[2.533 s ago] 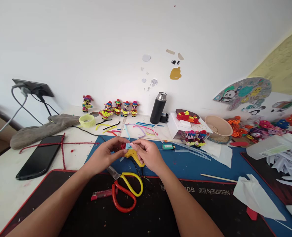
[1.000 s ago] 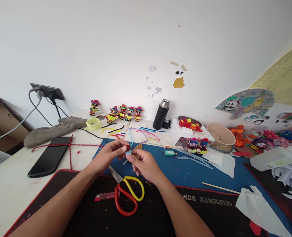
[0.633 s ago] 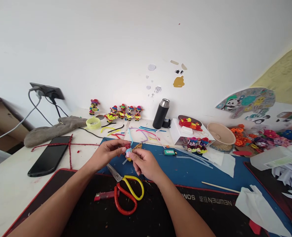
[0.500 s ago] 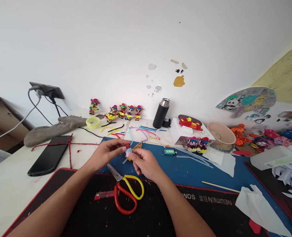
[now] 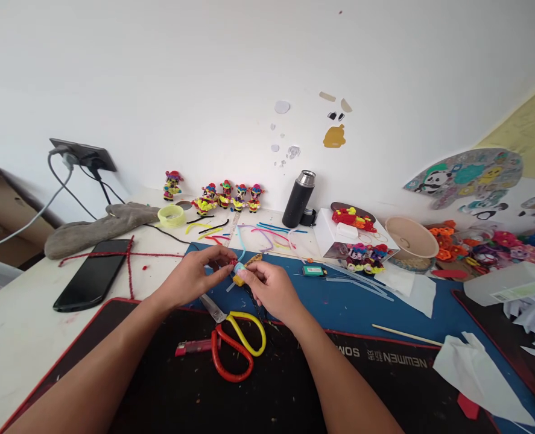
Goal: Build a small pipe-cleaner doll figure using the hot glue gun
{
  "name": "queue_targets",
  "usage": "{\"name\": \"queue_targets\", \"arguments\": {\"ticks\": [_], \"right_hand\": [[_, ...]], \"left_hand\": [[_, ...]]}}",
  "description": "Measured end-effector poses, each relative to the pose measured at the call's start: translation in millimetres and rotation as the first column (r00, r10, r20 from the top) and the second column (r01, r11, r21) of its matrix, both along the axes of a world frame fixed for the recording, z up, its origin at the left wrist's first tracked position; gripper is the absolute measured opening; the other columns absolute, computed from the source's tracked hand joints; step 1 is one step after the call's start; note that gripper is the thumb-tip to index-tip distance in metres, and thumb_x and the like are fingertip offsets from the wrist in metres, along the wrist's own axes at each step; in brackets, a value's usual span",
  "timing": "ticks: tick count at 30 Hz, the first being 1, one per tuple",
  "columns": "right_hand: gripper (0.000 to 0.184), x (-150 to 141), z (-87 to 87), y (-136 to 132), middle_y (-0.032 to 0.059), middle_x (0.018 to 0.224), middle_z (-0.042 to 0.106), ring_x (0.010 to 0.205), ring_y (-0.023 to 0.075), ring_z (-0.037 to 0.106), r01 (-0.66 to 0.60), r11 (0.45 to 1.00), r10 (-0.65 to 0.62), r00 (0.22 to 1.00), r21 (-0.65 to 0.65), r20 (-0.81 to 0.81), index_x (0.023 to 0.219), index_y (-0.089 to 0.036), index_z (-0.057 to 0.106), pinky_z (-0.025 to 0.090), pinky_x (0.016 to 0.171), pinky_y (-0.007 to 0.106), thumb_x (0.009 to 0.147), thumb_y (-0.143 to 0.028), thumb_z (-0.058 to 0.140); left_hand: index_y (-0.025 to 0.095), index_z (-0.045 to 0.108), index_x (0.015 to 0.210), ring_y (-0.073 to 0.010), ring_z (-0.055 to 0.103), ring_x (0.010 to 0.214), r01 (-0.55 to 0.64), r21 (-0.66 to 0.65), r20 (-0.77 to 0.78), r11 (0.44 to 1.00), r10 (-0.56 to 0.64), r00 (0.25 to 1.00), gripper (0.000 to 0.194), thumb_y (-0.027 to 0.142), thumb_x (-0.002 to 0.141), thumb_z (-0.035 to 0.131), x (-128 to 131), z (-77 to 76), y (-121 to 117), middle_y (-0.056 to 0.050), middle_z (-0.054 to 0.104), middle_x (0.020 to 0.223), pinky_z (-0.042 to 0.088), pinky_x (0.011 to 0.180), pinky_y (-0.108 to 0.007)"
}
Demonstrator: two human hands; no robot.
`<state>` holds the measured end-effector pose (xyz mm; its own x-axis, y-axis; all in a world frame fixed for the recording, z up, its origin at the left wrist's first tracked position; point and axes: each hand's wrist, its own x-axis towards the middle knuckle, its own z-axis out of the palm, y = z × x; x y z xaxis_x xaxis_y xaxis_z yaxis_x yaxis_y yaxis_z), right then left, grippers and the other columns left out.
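Note:
My left hand [image 5: 199, 276] and my right hand [image 5: 272, 290] meet over the blue mat, fingers pinched together. Between their fingertips is a small pipe-cleaner piece [image 5: 239, 269], red and light blue, mostly covered by the fingers. A light-blue strand [image 5: 241, 243] rises from it. Close behind and below the fingertips shows a yellow object [image 5: 239, 281], partly hidden, whose kind I cannot make out. Scissors [image 5: 225, 317] with one red and one yellow handle lie just below the hands, across a pink-red cutter or lighter [image 5: 195, 346].
Several pipe-cleaner figures [image 5: 225, 194] stand along the wall, with loose coloured pipe cleaners [image 5: 267, 236] before them. A black flask [image 5: 298, 202] stands beside a white box [image 5: 326, 232]. At left lies a phone [image 5: 93, 277]; at right, a wooden stick [image 5: 405, 334] and crumpled paper [image 5: 470, 367].
The view has shifted slightly, so the table items sit a little higher. My fingers have turned the small piece a bit, and more of the yellow object shows beneath it.

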<state>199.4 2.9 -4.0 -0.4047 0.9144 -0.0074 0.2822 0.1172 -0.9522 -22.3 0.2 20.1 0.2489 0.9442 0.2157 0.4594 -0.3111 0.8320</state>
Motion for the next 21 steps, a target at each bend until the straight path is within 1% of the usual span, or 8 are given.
{"name": "queue_targets", "arguments": {"ticks": [2, 4, 6, 8, 12, 16, 21], "right_hand": [[0.039, 0.2, 0.5, 0.2, -0.0022, 0.059, 0.06, 0.049, 0.0139, 0.053, 0.021, 0.999, -0.023, 0.999, 0.037, 0.036, 0.099, -0.021, 0.073, 0.038, 0.052, 0.026, 0.102, -0.058, 0.061], [0.039, 0.6, 1.3, 0.3, -0.0003, 0.062, 0.062, 0.053, 0.0153, 0.054, 0.036, 0.993, -0.046, 0.995, 0.109, 0.092, 0.099, -0.021, 0.074, 0.036, 0.054, 0.027, 0.103, -0.057, 0.06], [0.037, 1.0, 1.9, 0.4, 0.0013, 0.066, 0.065, 0.058, 0.0162, 0.055, 0.036, 0.981, -0.064, 0.988, 0.19, 0.141, 0.099, -0.021, 0.075, 0.035, 0.055, 0.027, 0.103, -0.055, 0.06], [0.036, 1.3, 2.2, 0.4, 0.0018, 0.069, 0.067, 0.06, 0.0166, 0.056, 0.03, 0.971, -0.072, 0.983, 0.237, 0.168, 0.098, -0.022, 0.076, 0.034, 0.057, 0.028, 0.104, -0.053, 0.059], [0.034, 1.2, 2.9, 0.1, 0.0013, 0.069, 0.067, 0.061, 0.0167, 0.055, 0.021, 0.968, -0.068, 0.981, 0.25, 0.181, 0.097, -0.022, 0.076, 0.032, 0.058, 0.028, 0.104, -0.051, 0.059], [0.033, 0.5, 3.9, -0.2, 0.0007, 0.067, 0.065, 0.06, 0.0164, 0.053, 0.011, 0.964, -0.067, 0.977, 0.267, 0.202, 0.096, -0.022, 0.075, 0.031, 0.059, 0.028, 0.104, -0.049, 0.06], [0.033, 0.1, 3.9, -0.8, -0.001, 0.064, 0.06, 0.057, 0.0152, 0.05, -0.002, 0.959, -0.063, 0.974, 0.284, 0.218, 0.095, -0.021, 0.075, 0.03, 0.059, 0.029, 0.105, -0.049, 0.059]], "left_hand": [[0.022, 0.077, 0.114, -0.0268, 0.075, 0.089, 0.002, 0.002, -0.013, 1.0, -0.002, 1.0, 0.037, 0.051, 0.092, 0.068, 1.0, 0.0, -0.2, -0.008, 0.084, 0.103, 0.057, 0.08, -0.034], [0.023, 0.078, 0.117, -0.0269, 0.075, 0.09, 0.005, 0.012, -0.041, 1.0, -0.005, 0.999, 0.038, 0.049, 0.093, 0.065, 2.3, 0.7, -0.4, -0.008, 0.084, 0.107, 0.057, 0.078, -0.033], [0.024, 0.079, 0.113, -0.0266, 0.075, 0.09, 0.006, 0.021, -0.071, 1.0, -0.004, 0.997, 0.036, 0.049, 0.094, 0.063, 3.3, 1.5, -0.4, -0.007, 0.084, 0.107, 0.056, 0.076, -0.032], [0.024, 0.08, 0.11, -0.0261, 0.074, 0.088, 0.006, 0.019, -0.089, 1.0, -0.005, 0.996, 0.035, 0.049, 0.093, 0.063, 3.8, 1.8, -0.3, -0.006, 0.085, 0.105, 0.055, 0.075, -0.031], [0.024, 0.079, 0.108, -0.0254, 0.074, 0.085, 0.013, -0.002, -0.078, 1.0, -0.013, 0.997, 0.032, 0.048, 0.091, 0.066, 3.4, 0.1, 0.0, -0.006, 0.084, 0.102, 0.056, 0.075, -0.031], [0.024, 0.077, 0.104, -0.0243, 0.074, 0.081, 0.023, -0.006, -0.063, 1.0, -0.023, 0.998, 0.029, 0.046, 0.09, 0.067, 3.9, -2.5, 0.0, -0.005, 0.083, 0.094, 0.057, 0.076, -0.031], [0.023, 0.075, 0.103, -0.0247, 0.074, 0.082, 0.031, -0.018, -0.066, 0.999, -0.032, 0.997, 0.026, 0.043, 0.09, 0.065, 5.5, -3.5, -0.4, -0.006, 0.082, 0.096, 0.057, 0.077, -0.032]]}}
